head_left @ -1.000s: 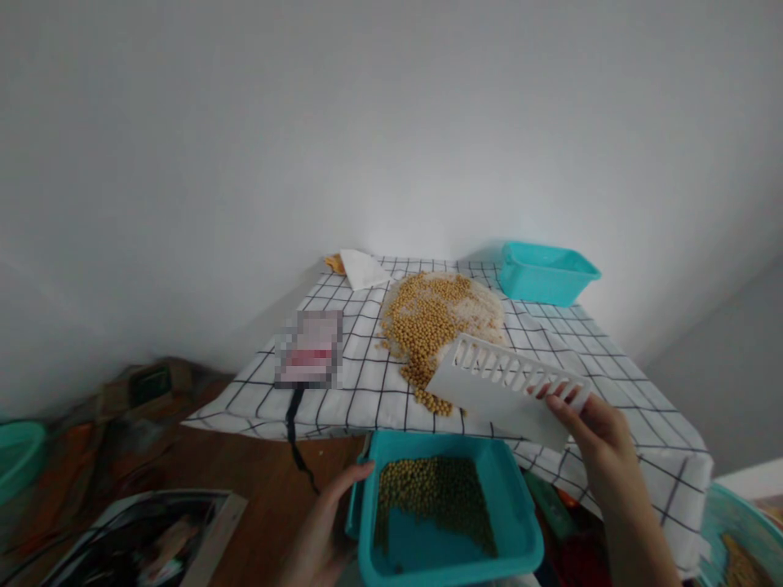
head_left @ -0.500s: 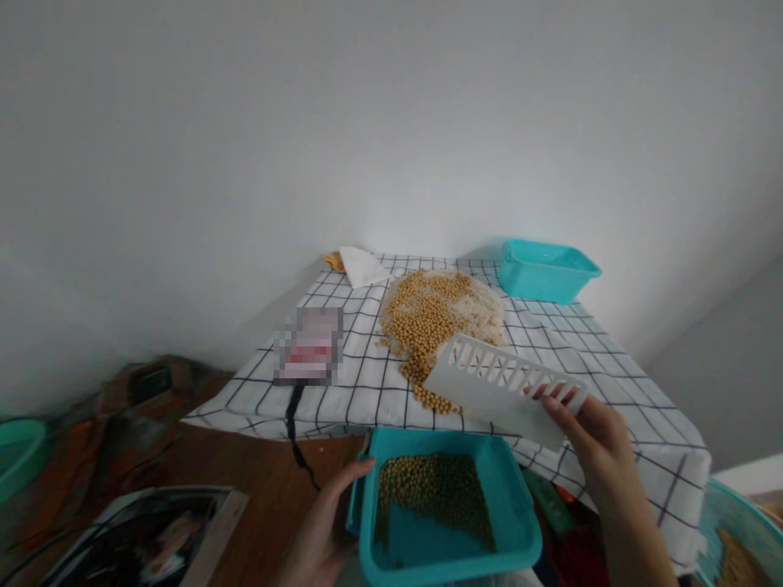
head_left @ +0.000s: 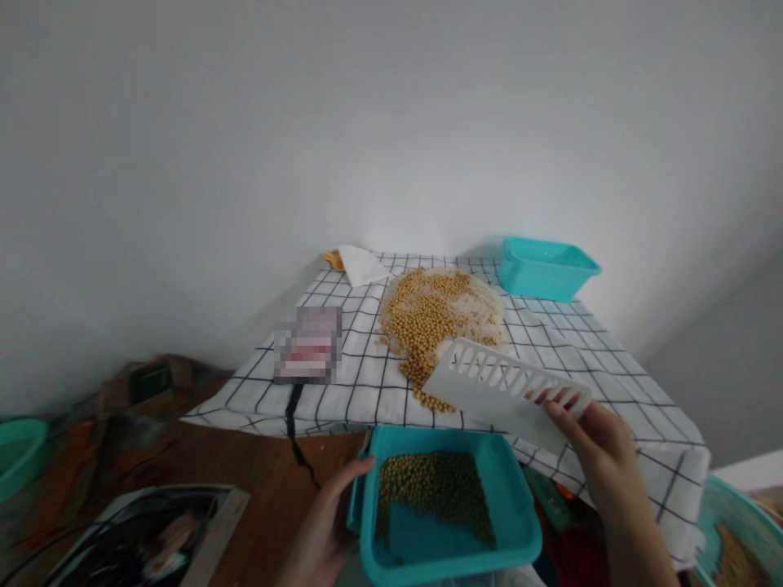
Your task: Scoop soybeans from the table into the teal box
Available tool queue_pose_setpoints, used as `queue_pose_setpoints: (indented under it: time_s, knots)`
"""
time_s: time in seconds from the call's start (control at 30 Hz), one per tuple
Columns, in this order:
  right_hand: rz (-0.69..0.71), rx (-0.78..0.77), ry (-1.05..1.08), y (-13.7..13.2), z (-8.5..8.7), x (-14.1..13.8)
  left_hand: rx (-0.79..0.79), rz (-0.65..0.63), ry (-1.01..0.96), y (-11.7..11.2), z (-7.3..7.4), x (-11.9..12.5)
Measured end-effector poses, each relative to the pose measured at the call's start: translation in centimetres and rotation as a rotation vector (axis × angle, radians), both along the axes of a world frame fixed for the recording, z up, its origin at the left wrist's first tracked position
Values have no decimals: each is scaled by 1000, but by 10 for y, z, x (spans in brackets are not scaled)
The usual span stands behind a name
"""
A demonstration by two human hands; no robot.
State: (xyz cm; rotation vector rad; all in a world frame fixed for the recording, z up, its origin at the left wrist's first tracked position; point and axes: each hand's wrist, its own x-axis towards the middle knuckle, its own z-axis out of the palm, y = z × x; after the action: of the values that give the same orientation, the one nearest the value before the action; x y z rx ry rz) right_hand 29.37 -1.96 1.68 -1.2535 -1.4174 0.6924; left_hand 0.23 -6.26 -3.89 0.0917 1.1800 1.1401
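Note:
My right hand (head_left: 596,448) grips the right end of a white slotted plastic scraper (head_left: 498,387), held tilted over the near edge of the checked tablecloth (head_left: 355,383). The scraper's left end rests against a pile of yellow soybeans mixed with white rice (head_left: 437,314). My left hand (head_left: 327,526) holds the left rim of a teal plastic tub (head_left: 446,509) just below the table edge. That tub is partly filled with soybeans.
A second teal tub (head_left: 544,269) stands at the table's far right corner. A white paper (head_left: 360,265) lies at the far edge and a blurred card with a black strap (head_left: 309,346) on the left. Clutter covers the wooden floor (head_left: 263,489) at left; another teal basin (head_left: 737,538) sits at lower right.
The scraper has shifted slightly left and down toward the table's near edge, staying against the beans. The left hand and tub have barely moved.

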Motion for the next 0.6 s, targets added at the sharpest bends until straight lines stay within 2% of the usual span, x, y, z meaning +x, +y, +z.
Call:
queue_pose_setpoints:
  time_s: [0.3, 0.5, 0.6]
  knots:
    - [-29, 35, -83, -5, 4, -18, -18, -15, -122, 2, -1, 1]
    - [-21, 23, -105, -6, -1, -20, 37, 41, -37, 1, -3, -1]
    - [-13, 14, -114, -8, -3, -17, 18, 22, -31, 2, -2, -1]
